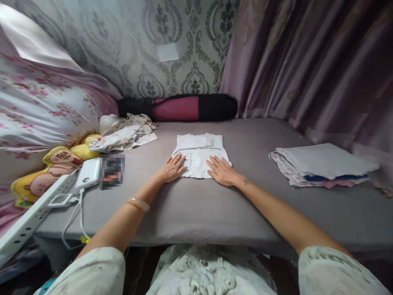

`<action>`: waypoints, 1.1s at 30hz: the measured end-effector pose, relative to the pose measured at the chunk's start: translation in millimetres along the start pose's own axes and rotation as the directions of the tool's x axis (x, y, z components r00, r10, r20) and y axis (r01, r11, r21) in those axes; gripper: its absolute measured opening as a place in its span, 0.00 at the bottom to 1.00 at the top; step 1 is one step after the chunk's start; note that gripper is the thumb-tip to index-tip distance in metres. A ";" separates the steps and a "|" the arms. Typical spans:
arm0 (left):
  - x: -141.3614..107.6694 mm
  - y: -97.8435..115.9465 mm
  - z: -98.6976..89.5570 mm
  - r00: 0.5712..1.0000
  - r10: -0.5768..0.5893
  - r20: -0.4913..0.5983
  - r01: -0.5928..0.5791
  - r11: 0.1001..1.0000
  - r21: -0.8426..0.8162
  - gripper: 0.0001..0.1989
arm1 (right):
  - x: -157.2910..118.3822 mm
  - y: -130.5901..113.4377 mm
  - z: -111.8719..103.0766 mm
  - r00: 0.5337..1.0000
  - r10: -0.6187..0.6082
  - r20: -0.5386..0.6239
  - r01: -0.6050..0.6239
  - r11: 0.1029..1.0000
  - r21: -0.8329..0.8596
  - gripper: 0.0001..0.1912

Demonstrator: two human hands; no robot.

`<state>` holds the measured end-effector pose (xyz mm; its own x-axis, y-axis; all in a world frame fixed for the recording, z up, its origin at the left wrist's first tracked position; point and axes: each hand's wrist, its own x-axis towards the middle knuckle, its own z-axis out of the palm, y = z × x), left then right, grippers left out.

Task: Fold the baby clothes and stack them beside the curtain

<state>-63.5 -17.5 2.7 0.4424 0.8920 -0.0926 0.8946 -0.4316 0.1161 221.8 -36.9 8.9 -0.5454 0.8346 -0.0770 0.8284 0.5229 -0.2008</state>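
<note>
A small white shirt (pixel 199 153) with a faint printed design lies flat in front of me, its sleeves folded inward across the far part. My left hand (pixel 172 168) rests flat on its near left edge, fingers spread. On the near right edge lies my right hand (pixel 223 170), palm down with the fingers stretched out. Neither hand grips the cloth. Both palms partly cover the shirt's near corners.
Folded clothes (pixel 325 162) are stacked at the right. Crumpled printed clothes (pixel 129 133) lie at the left, near a yellow plush toy (pixel 33 184). A power strip (pixel 33 217), a white power bank (pixel 88 173) and cables sit front left. A long black-and-maroon bag (pixel 178 107) lies along the wall.
</note>
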 end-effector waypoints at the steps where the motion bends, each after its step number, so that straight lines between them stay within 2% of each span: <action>1: -6.0 0.4 -0.9 1.000 -0.004 0.013 0.005 1.000 -0.004 0.34 | -6.4 -3.2 -0.7 1.000 -0.008 0.008 0.008 1.000 0.001 0.34; 9: -48.8 -4.0 0.2 0.999 0.013 0.048 -0.010 0.998 -0.066 0.35 | -57.7 -20.1 1.7 0.995 -0.097 0.004 0.097 0.995 0.034 0.33; 13: -71.3 -13.9 2.8 1.000 0.028 -0.003 -0.028 0.989 -0.145 0.34 | -86.1 -23.6 -1.5 0.990 -0.139 -0.001 0.139 0.987 0.079 0.33; 16: -85.3 -22.8 -0.7 0.995 0.065 -0.080 -0.081 0.972 -0.221 0.32 | -99.3 -18.3 -13.6 0.983 -0.183 -0.020 0.184 0.971 0.150 0.30; 20: -89.5 -37.6 -10.1 0.972 0.112 -0.205 -0.173 0.933 -0.314 0.23 | -94.8 8.3 -29.2 0.974 -0.178 -0.143 0.208 0.949 0.238 0.19; 22: -84.6 -45.5 -13.0 0.964 0.120 -0.236 -0.194 0.928 -0.319 0.22 | -86.4 26.2 -29.5 0.959 -0.147 -0.241 0.195 0.963 0.186 0.18; 24: -77.3 -52.1 -14.0 0.961 0.134 -0.241 -0.206 0.931 -0.303 0.23 | -78.3 42.1 -24.8 0.947 -0.135 -0.292 0.167 0.982 0.087 0.19; 29: -62.4 -59.1 -14.5 0.955 0.194 -0.226 -0.252 0.930 -0.267 0.21 | -68.9 59.4 -13.5 0.956 -0.176 -0.236 0.156 0.983 -0.100 0.24; 33: -57.9 -58.1 -17.3 0.945 0.237 -0.225 -0.290 0.924 -0.247 0.18 | -66.3 61.7 -12.2 0.952 -0.219 -0.212 0.189 0.970 -0.153 0.24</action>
<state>-142.2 -41.7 18.4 0.6155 0.7712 0.1625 0.6828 -0.6248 0.3788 310.6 -57.9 13.5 -0.6741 0.7170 0.1774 0.7198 0.6916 -0.0598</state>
